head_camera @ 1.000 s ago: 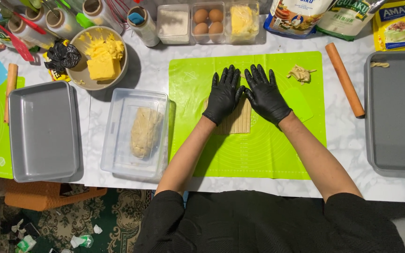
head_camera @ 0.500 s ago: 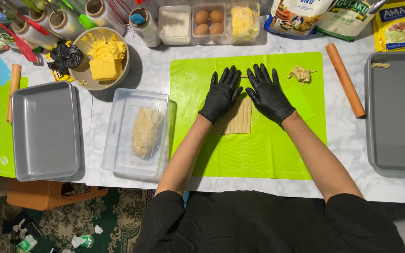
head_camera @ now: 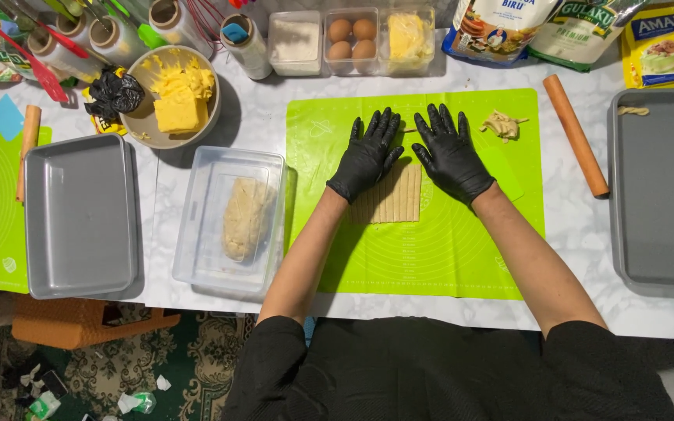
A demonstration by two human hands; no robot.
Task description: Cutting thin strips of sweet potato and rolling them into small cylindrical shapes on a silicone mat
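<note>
Pressing flat with fingers spread, the black-gloved left hand and right hand rest on a pale ridged dough sheet atop a lime-green silicone mat.

Both gloved hands flat on green mat: left hand & right hand pressing a ridged dough strip. Clear tub w/ dough lump left of mat.
</note>
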